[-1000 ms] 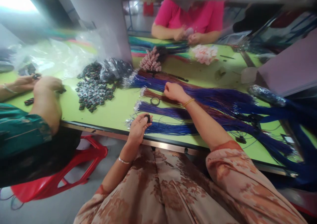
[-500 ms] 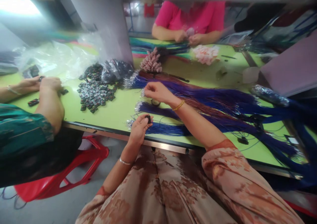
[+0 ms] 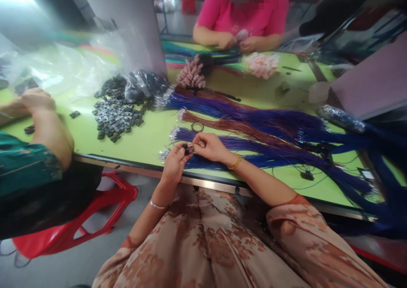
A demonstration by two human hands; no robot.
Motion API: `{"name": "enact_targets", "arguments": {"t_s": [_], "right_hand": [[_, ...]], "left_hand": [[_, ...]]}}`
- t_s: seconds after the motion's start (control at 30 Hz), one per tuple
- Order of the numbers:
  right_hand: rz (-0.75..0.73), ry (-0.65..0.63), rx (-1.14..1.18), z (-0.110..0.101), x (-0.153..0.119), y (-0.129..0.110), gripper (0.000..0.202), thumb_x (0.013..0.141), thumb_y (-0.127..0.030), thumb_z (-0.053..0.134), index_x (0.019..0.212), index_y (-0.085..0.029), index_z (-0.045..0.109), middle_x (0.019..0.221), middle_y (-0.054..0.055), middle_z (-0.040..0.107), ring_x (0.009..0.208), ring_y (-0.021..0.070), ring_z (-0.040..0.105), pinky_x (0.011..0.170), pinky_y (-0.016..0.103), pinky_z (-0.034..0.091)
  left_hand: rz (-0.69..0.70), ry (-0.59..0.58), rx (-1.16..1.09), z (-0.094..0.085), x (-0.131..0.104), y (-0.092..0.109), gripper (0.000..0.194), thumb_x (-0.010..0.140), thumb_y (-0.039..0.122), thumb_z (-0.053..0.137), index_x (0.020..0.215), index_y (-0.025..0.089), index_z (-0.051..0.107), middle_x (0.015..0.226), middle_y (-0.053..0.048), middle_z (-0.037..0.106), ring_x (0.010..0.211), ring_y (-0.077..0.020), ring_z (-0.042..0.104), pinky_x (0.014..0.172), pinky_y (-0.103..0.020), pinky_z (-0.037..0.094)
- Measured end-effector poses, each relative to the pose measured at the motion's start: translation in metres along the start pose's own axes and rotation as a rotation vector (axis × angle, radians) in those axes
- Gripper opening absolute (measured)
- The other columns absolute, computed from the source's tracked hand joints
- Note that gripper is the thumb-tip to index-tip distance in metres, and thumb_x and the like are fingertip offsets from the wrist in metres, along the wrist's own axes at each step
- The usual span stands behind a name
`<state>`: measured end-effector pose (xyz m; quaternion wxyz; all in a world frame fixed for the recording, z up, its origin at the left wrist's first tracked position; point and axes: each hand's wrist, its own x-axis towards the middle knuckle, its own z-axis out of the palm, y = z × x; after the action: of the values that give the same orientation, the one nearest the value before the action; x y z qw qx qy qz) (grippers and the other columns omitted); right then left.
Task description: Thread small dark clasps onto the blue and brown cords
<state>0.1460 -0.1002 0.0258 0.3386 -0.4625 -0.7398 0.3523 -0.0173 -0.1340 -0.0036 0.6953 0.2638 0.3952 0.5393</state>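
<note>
My left hand (image 3: 174,163) is closed around a small black plastic connector housing (image 3: 186,149), held up between thumb and fingers just over the table's front edge. My right hand (image 3: 211,147) meets it from the right, thumb and forefinger pinched on what looks like the end of a thin wire, mostly hidden by the fingers. Beneath and behind the hands lie bundles of wires with silvery tips: a brown bundle (image 3: 211,120), a purple bundle (image 3: 219,138) and a blue bundle (image 3: 206,163). A dark ring (image 3: 197,127), possibly a tape roll, rests between the brown and purple ones.
Left of the bundles is a heap of black connector housings (image 3: 116,118), with a plastic bag (image 3: 144,86) of dark parts behind. A co-worker's arm (image 3: 52,127) is at the left, above a red stool (image 3: 95,220). Across the table, a person in pink (image 3: 240,20) works near pink parts (image 3: 192,72).
My right hand has come down and toward me from the silvery wire tips to the connector housing in my left hand. The co-worker's hands at the left have shifted left in view.
</note>
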Motion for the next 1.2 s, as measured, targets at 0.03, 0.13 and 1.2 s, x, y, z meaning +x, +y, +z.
{"name": "enact_targets", "arguments": {"t_s": [0.03, 0.13, 1.2], "right_hand": [[-0.019, 0.0, -0.03, 0.001, -0.001, 0.0, 0.014, 0.076, -0.029, 0.057, 0.072, -0.016, 0.06, 0.055, -0.007, 0.043, 0.051, 0.0062, 0.033, 0.051, 0.02, 0.024], [-0.068, 0.016, -0.123, 0.002, -0.003, -0.002, 0.012, 0.077, -0.026, 0.056, 0.074, -0.016, 0.06, 0.058, -0.005, 0.048, 0.053, 0.0073, 0.037, 0.054, 0.021, 0.026], [-0.029, -0.144, -0.194, -0.003, -0.014, -0.018, 0.019, 0.084, -0.028, 0.058, 0.099, -0.017, 0.057, 0.078, 0.0, 0.065, 0.067, 0.0125, 0.055, 0.063, 0.024, 0.037]], "left_hand": [[-0.003, 0.0, -0.003, 0.0, 0.0, 0.0, 0.024, 0.077, 0.025, 0.071, 0.098, 0.016, 0.063, 0.093, -0.004, 0.067, 0.084, -0.0125, 0.065, 0.08, -0.026, 0.053], [-0.008, 0.004, -0.013, 0.0, 0.0, 0.001, 0.022, 0.076, 0.023, 0.071, 0.096, 0.016, 0.064, 0.092, -0.004, 0.067, 0.083, -0.0124, 0.064, 0.08, -0.026, 0.053], [0.098, 0.069, 0.076, 0.007, -0.005, -0.008, 0.033, 0.073, 0.029, 0.076, 0.1, 0.019, 0.061, 0.093, -0.003, 0.069, 0.084, -0.0119, 0.065, 0.082, -0.024, 0.051]]}}
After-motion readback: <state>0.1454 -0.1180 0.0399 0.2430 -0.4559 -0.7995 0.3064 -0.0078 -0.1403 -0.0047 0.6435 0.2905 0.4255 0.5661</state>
